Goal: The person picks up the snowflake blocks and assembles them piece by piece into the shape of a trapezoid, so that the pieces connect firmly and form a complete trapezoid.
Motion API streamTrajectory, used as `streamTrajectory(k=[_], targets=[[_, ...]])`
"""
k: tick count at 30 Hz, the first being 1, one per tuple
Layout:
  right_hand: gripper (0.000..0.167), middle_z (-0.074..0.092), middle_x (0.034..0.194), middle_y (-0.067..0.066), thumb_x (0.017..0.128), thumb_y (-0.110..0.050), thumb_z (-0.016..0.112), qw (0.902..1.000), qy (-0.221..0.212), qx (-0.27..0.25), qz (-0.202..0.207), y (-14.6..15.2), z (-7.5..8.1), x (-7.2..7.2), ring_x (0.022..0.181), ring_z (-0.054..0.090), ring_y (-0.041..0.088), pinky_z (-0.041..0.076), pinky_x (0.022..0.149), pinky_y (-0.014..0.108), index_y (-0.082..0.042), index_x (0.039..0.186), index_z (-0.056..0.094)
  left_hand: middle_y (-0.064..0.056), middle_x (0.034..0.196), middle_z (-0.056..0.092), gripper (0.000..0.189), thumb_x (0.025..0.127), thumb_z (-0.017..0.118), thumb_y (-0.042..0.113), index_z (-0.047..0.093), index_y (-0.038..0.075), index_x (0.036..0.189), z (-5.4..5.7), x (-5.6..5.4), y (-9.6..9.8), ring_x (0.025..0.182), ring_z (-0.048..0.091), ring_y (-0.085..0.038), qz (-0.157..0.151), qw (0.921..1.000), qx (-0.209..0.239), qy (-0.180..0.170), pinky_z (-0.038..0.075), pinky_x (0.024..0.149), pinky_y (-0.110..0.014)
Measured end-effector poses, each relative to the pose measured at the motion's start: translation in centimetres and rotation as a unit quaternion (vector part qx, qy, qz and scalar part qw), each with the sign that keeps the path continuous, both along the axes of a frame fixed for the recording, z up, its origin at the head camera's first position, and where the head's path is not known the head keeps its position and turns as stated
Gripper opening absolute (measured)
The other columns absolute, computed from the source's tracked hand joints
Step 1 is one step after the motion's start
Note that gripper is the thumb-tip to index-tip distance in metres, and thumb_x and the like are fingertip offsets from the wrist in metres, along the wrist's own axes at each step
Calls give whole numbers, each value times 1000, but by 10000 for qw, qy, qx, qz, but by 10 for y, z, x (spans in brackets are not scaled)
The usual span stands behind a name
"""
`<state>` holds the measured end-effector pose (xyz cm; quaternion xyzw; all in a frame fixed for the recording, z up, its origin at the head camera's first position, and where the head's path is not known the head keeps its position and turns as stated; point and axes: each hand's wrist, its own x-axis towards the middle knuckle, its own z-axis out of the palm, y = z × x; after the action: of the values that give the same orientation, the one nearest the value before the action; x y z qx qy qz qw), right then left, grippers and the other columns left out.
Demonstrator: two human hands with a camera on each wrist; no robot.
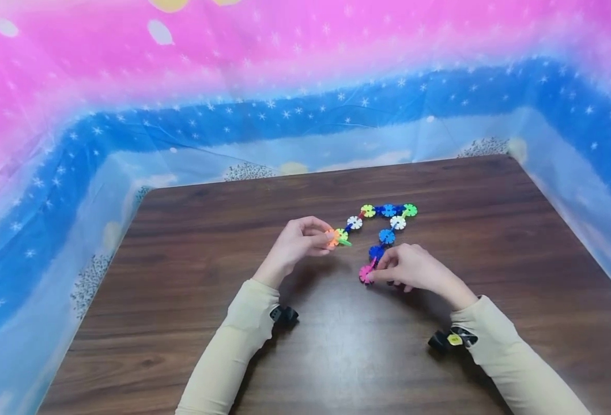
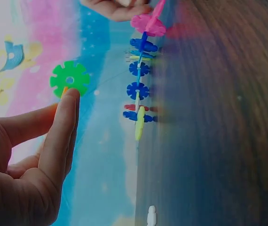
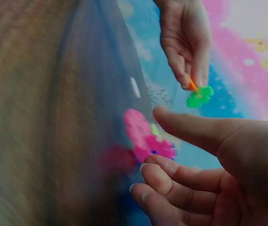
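Observation:
My left hand (image 1: 296, 246) pinches an orange notched plastic disc (image 1: 331, 238) between thumb and fingers. A green disc (image 2: 70, 79) is joined to it and shows clear of the fingertips in the left wrist view. Across from it, my right hand (image 1: 411, 268) is at the near end of a bent chain of interlocked discs, beside a pink disc (image 1: 365, 275). In the right wrist view, thumb and fingers stand apart around the pink discs (image 3: 137, 127). The chain includes blue discs (image 1: 386, 236), white discs (image 1: 398, 222) and a green corner disc (image 1: 410, 210).
Everything rests on a dark wooden table (image 1: 222, 230). A pink and blue patterned cloth (image 1: 285, 109) hangs behind its far edge. A small white piece (image 2: 152, 215) shows low in the left wrist view. Black cameras (image 1: 285, 316) are strapped to both wrists.

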<state>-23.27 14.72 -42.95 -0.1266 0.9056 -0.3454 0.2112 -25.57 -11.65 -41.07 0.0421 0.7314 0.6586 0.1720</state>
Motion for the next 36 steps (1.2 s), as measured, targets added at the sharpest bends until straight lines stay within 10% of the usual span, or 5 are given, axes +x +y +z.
streamTrajectory(k=[26, 29, 36], targets=[[28, 69, 67, 5, 87, -34, 80, 9898, -687, -921, -838, -15, -26, -9, 51, 66, 18, 56, 50, 31, -7, 91, 74, -11, 97, 61, 21, 102, 55, 2, 62, -5, 121, -14, 5, 20, 94, 71, -31, -604, 9955, -640, -348, 59, 83, -40], [28, 72, 75, 9, 92, -26, 74, 9759, -1125, -1700, -782, -9, -28, -11, 59, 69, 17, 59, 56, 32, 0, 101, 71, -12, 97, 61, 19, 102, 55, 2, 62, -4, 120, -12, 6, 22, 95, 71, -35, -482, 9968, -524, -358, 59, 83, -40], [28, 75, 97, 11, 98, -11, 63, 9097, -2106, -3432, -1017, 10, -34, -15, 86, 74, 17, 60, 79, 31, 10, 117, 61, -15, 104, 63, 21, 103, 54, 3, 59, -5, 122, -10, 2, 27, 100, 70, -40, -119, 9993, -225, -263, 59, 83, -39]])
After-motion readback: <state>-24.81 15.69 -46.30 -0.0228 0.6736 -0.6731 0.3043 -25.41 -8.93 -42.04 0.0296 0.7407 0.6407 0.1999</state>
